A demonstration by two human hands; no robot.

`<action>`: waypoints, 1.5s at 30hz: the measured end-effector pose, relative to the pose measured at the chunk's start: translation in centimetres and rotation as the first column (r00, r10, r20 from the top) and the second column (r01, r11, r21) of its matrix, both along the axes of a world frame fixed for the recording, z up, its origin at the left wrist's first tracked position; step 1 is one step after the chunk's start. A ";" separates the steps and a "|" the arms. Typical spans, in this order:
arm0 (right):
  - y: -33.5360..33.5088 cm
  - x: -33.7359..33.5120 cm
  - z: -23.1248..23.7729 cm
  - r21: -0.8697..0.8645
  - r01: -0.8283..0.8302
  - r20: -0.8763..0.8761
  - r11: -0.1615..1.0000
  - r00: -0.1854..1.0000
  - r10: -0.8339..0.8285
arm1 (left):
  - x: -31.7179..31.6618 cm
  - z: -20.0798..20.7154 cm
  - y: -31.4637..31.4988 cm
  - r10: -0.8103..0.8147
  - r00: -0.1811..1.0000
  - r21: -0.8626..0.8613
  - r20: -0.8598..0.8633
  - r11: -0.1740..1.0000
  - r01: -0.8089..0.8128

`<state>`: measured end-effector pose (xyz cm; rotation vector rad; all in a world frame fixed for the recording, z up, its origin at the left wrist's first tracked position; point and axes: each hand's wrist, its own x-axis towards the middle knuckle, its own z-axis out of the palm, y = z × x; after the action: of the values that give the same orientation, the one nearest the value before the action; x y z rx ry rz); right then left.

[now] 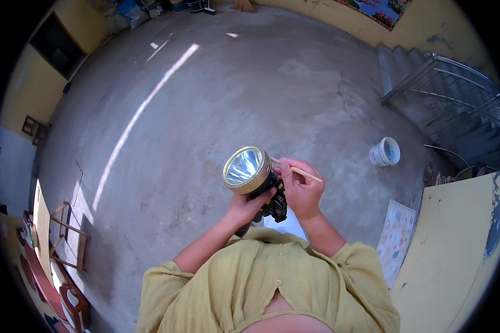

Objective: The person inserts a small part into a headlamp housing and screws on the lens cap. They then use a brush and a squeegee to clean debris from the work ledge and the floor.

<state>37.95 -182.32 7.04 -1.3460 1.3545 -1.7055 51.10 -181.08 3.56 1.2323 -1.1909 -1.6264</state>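
At the far left edge a wooden stool frame (68, 236) stands on the concrete floor (205, 111), with a pale upright board (40, 219) just beside it and a red-brown curved piece of furniture (50, 288) below. Higher on the left, a dark window opening (55, 44) sits in the yellow wall (30, 94).

Near the middle, the left hand (245, 206) grips a black flashlight (255, 180) from below, fingers curled around its body behind the wide, gold-rimmed round reflector, which faces up and to the left. The flashlight is held in the air above the floor, in front of the person's chest, between both hands. The right hand (301, 191) touches the flashlight's right side; its thumb and fingertips are pressed together, pinching a thin wooden stick (300, 171) that slants down to the right, one end at the lamp head.

Further right, a white plastic bucket (385, 151) with a bluish inside stands on the floor, well apart from the hands. Below it lies a pale printed sheet (395, 238) with small coloured shapes, beside a yellow board (455, 250). Grey steps with a metal railing (455, 83) rise at upper right, and a colourful rectangular picture (380, 10) hangs on the top wall.
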 end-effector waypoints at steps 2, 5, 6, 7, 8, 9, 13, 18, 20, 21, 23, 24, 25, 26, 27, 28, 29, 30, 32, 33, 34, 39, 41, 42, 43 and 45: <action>-3.9 -1.8 0.4 -0.118 0.084 -0.133 0.989 0.986 -0.099 | -0.6 -2.0 -5.7 0.045 0.993 0.047 0.111 0.998 -0.050; -10.3 -5.6 -0.3 -0.121 0.157 -0.154 0.980 0.972 -0.175 | -0.4 -5.1 -13.9 0.210 0.969 0.253 0.130 0.938 -0.237; -13.0 -6.9 -1.1 -0.137 0.183 -0.160 0.974 0.966 -0.204 | -0.5 -6.0 -16.4 0.275 0.956 0.257 0.106 0.921 -0.293; -15.4 -7.8 -1.5 -0.091 0.173 -0.130 0.981 0.974 -0.184 | -0.3 -6.8 -18.5 0.347 0.934 0.264 0.090 0.896 -0.358; -18.0 -8.4 -1.7 -0.052 0.164 -0.085 0.985 0.982 -0.168 | 0.4 -7.7 -20.6 0.385 0.917 0.273 0.104 0.875 -0.399; -20.5 -8.7 -1.7 -0.014 0.147 -0.040 0.989 0.988 -0.147 | 0.7 -8.4 -22.7 0.428 0.902 0.296 0.055 0.856 -0.424; -30.1 -8.7 -1.2 0.162 0.023 0.253 0.987 0.965 -0.064 | 1.1 -5.7 -29.6 0.477 0.872 0.428 -0.108 0.814 -0.392; -41.5 -9.1 -2.1 0.282 -0.081 0.274 0.956 0.962 0.001 | 1.4 -4.8 -38.9 0.450 0.839 0.451 -0.306 0.845 -0.288; -46.8 -9.3 -2.9 0.274 -0.073 0.216 0.959 0.976 0.013 | 1.6 -4.4 -44.6 0.353 0.856 0.398 -0.378 0.897 -0.194; -49.6 -9.3 -3.2 0.269 -0.063 0.187 0.961 0.982 0.012 | 1.7 -4.2 -47.5 0.317 0.861 0.373 -0.397 0.913 -0.164; -53.6 -9.3 -3.7 0.313 -0.032 0.125 0.949 0.992 -0.008 | 1.7 -6.1 -51.9 0.310 0.884 0.340 -0.348 0.921 -0.189; -55.2 -9.4 -4.6 0.338 -0.021 0.118 0.941 0.993 -0.021 | 2.0 -6.5 -54.0 0.266 0.903 0.316 -0.336 0.936 -0.158; -57.6 -9.9 -4.9 0.352 -0.007 0.103 0.936 0.994 -0.031 | 1.7 -6.1 -57.0 0.209 0.914 0.283 -0.349 0.953 -0.110; -60.0 -10.4 -4.7 0.364 0.012 0.090 0.931 0.995 -0.048 | 1.5 -5.2 -59.9 0.151 0.921 0.249 -0.359 0.967 -0.061; -62.3 -10.9 -4.6 0.376 0.032 0.077 0.926 0.995 -0.065 | 1.2 -4.7 -62.6 0.092 0.926 0.214 -0.367 0.977 -0.012; -64.4 -10.9 -4.5 0.383 0.049 0.086 0.922 0.992 -0.089 | 1.3 -4.3 -65.1 0.059 0.941 0.210 -0.332 0.978 0.012; -66.5 -11.3 -4.4 0.382 0.063 0.079 0.922 0.992 -0.101 | 1.3 -4.4 -67.2 0.087 0.950 0.236 -0.301 0.972 -0.014; -68.6 -11.7 -4.4 0.380 0.077 0.073 0.922 0.991 -0.113 | 1.3 -4.3 -69.1 0.073 0.969 0.249 -0.237 0.968 -0.012; -72.6 -12.3 -4.8 0.368 0.102 0.076 0.924 0.987 -0.139 | 1.2 -4.1 -72.8 0.030 0.990 0.240 -0.140 0.971 0.004; -74.7 -12.5 -5.1 0.374 0.103 0.082 0.922 0.986 -0.143 | 1.0 -3.6 -74.7 -0.026 0.992 0.238 -0.125 0.970 0.055; -77.2 -12.6 -5.4 0.371 0.099 0.088 0.923 0.986 -0.141 | 0.6 -3.0 -77.1 -0.062 0.991 0.213 -0.119 0.973 0.087; -90.0 -11.9 -7.6 0.415 -0.067 0.103 0.907 0.994 0.027 | 0.0 -4.6 -88.0 -0.106 0.986 0.016 -0.125 0.994 0.109; -95.9 -10.5 -7.6 0.399 -0.184 0.107 0.898 0.982 0.153 | 0.0 -4.3 -92.6 -0.113 0.977 -0.006 -0.180 0.994 0.113; -98.9 -9.9 -7.6 0.373 -0.278 0.042 0.885 0.958 0.283 | -0.2 -4.1 -95.0 -0.100 0.979 0.000 -0.178 0.995 0.101; -101.4 -9.2 -7.7 0.358 -0.368 -0.025 0.858 0.915 0.403 | -0.5 -4.2 -96.5 -0.045 0.981 -0.044 -0.190 0.998 0.037; -106.2 -7.4 -6.8 0.299 -0.507 -0.164 0.808 0.807 0.567 | 0.1 -3.9 -99.8 -0.034 0.997 -0.025 -0.071 0.999 0.032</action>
<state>30.51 -288.47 0.23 -1.6400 1.1058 -0.9795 51.16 -280.90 -0.29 1.1357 -1.1887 -1.6613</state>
